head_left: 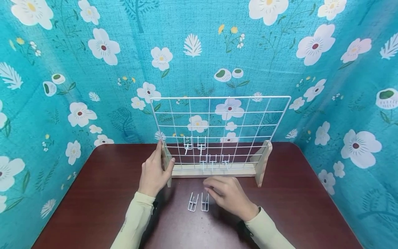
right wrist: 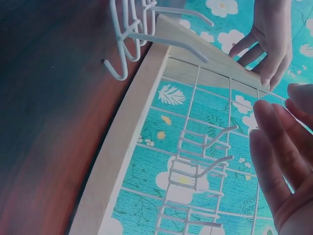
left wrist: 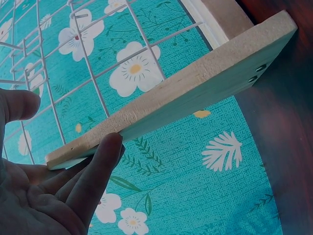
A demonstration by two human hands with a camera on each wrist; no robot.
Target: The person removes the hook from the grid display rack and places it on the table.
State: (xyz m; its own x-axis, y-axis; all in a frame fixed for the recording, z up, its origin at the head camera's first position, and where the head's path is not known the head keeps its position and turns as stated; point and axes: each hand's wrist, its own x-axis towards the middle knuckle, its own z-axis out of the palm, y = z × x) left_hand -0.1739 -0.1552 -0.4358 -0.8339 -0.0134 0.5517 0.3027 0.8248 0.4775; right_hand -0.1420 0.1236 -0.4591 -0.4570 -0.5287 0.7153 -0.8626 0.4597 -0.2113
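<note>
A white wire grid point(head_left: 220, 98) stands upright in a pale wooden base. My left hand point(head_left: 154, 176) touches the outer face of the left side panel point(left wrist: 195, 83) with its straight fingers, and the thumb point(left wrist: 22, 105) is spread apart in front. Two white wire hooks point(head_left: 192, 206) lie side by side on the table, prongs up. Just right of them is my right hand point(head_left: 230, 195), fingers loosely bent; the right wrist view shows nothing between the fingertips point(right wrist: 264, 112). Two hooks point(head_left: 201, 147) hang on the grid's left part, with three more hooks point(head_left: 212, 162) lower down.
The dark red-brown table point(head_left: 93, 200) spreads around the stand. Behind and at both sides hangs a turquoise flowered cloth point(head_left: 124, 69). The right side panel point(head_left: 264, 160) and bottom rail point(head_left: 214, 171) of the stand face me.
</note>
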